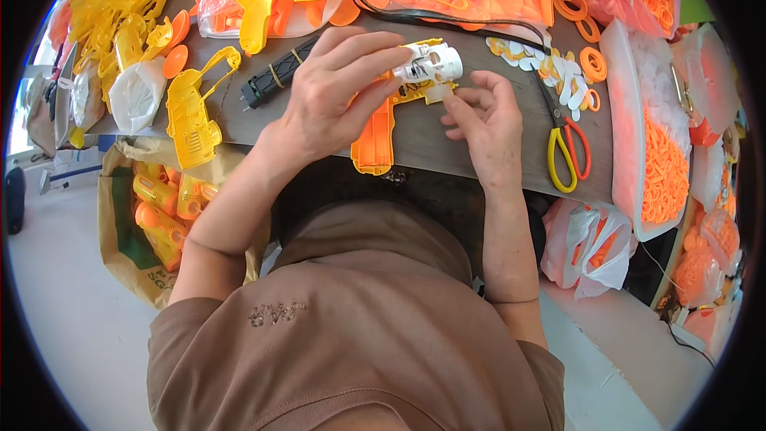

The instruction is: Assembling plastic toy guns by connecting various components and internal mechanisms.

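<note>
My left hand point(335, 88) is closed round a toy gun half-shell, yellow on top with an orange handle point(373, 140) hanging toward me. A white cylindrical mechanism point(435, 62) lies in the shell's upper end, under my left fingertips. Close to its right side, my right hand point(485, 120) pinches a small translucent whitish piece point(438, 94) between thumb and forefinger. The piece is near or against the shell; I cannot tell if they touch. Left of my left hand lie a black ribbed bar point(275, 76) with a rubber band and a loose yellow shell half point(191, 120).
Scissors point(562, 148) with red and yellow handles lie right of my hand, near white and yellow flat pieces point(566, 84) and orange rings point(593, 64). A long bin point(626, 112) of orange parts borders the right. Yellow shells point(120, 8) pile far left; a paper bag point(120, 223) stands below.
</note>
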Available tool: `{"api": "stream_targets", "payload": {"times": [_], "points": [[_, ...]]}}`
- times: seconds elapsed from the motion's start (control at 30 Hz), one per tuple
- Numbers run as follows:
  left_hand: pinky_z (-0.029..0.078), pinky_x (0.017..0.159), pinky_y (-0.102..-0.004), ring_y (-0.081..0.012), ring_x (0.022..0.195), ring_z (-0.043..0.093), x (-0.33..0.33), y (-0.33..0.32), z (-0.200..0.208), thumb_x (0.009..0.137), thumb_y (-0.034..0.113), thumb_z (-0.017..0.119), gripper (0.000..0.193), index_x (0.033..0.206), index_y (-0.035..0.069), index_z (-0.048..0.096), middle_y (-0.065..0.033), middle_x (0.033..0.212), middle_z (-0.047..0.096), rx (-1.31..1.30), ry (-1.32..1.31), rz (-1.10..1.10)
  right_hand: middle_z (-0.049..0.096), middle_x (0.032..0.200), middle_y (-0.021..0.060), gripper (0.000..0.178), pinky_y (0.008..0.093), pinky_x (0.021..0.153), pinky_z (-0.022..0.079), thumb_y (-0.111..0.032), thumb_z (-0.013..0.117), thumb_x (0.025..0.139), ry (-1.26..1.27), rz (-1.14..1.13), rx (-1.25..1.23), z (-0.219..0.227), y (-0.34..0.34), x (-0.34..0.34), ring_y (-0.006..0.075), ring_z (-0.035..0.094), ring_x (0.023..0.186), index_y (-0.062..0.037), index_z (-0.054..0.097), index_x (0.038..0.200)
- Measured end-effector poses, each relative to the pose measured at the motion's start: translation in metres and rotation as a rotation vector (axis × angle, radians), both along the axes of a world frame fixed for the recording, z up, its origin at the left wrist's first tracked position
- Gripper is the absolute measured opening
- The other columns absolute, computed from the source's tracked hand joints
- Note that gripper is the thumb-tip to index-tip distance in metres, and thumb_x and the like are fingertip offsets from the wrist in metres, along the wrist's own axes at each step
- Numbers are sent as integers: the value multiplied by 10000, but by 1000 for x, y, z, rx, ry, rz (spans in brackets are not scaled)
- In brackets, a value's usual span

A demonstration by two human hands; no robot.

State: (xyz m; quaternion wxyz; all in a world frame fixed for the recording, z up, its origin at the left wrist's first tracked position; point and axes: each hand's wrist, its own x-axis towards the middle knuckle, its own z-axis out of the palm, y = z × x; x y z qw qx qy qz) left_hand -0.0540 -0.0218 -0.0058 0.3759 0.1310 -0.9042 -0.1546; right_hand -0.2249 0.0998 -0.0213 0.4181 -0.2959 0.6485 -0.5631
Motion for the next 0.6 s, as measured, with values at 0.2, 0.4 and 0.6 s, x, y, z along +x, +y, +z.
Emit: {"api": "stream_targets", "payload": {"times": [0.2, 0.4, 0.6], "points": [[411, 924, -420, -330, 1105, 501, 19, 15, -13, 695, 214, 765, 525, 1161, 53, 586, -141, 1205, 539, 75, -112, 118, 612, 906, 116, 571, 231, 591, 475, -121, 700, 813, 286, 83, 23, -6, -7, 4, 126, 584, 681, 24, 363, 1250], [382, 981, -446, -355, 1173, 451, 15, 14, -23, 708, 229, 757, 608, 1226, 30, 509, -157, 1278, 471, 179, -153, 51, 603, 881, 79, 248, 322, 687, 468, -151, 696, 802, 995, 24, -119, 22, -13, -5, 192, 569, 799, -20, 600, 989], [382, 986, -442, -350, 1184, 444, 12, 8, -27, 703, 223, 757, 604, 1219, 30, 510, -153, 1280, 472, 212, -151, 11, 574, 839, 113, 105, 366, 713, 461, -84, 647, 778, 1148, 318, -234, 31, -52, -2, 285, 572, 806, -8, 608, 839]]}}
